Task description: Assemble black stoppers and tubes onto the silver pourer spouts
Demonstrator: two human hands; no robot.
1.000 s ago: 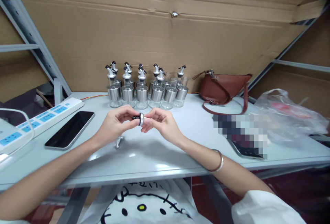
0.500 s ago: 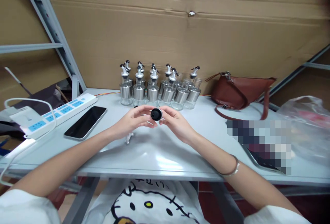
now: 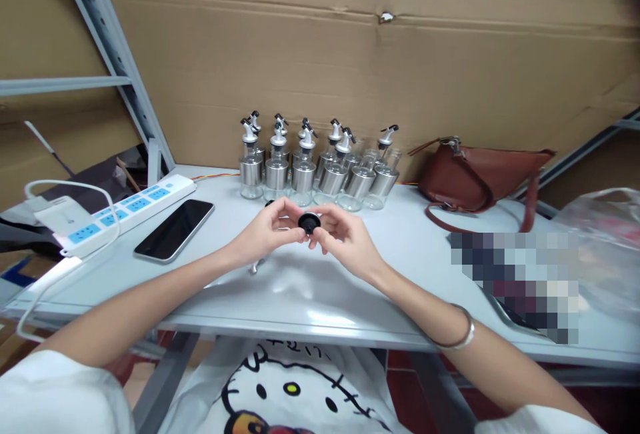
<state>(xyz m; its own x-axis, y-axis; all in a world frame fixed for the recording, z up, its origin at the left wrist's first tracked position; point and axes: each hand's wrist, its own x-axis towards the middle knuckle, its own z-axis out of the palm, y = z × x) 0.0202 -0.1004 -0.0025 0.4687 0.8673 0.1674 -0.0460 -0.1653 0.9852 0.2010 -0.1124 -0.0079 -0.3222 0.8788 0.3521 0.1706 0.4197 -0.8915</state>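
Both my hands meet above the grey table (image 3: 310, 301), pinching a small round black cap (image 3: 309, 223) with a silver rim. My left hand (image 3: 267, 229) grips it from the left with fingertips closed. My right hand (image 3: 345, 237) holds it from the right, thumb and fingers pressed on it. A small metal pourer part (image 3: 254, 266) lies on the table just below my left hand. Behind the hands stand several glass and steel dispenser bottles (image 3: 320, 167) with spouts, grouped at the back of the table.
A black phone (image 3: 175, 230) lies at the left beside a white and blue power strip (image 3: 125, 211). A brown leather bag (image 3: 480, 171) rests at the back right. A clear plastic bag (image 3: 600, 247) sits at the far right. Cardboard covers the back wall.
The cap was turned so its black face now points at me instead of side-on. My view shifted left, so the table's things sit further right.
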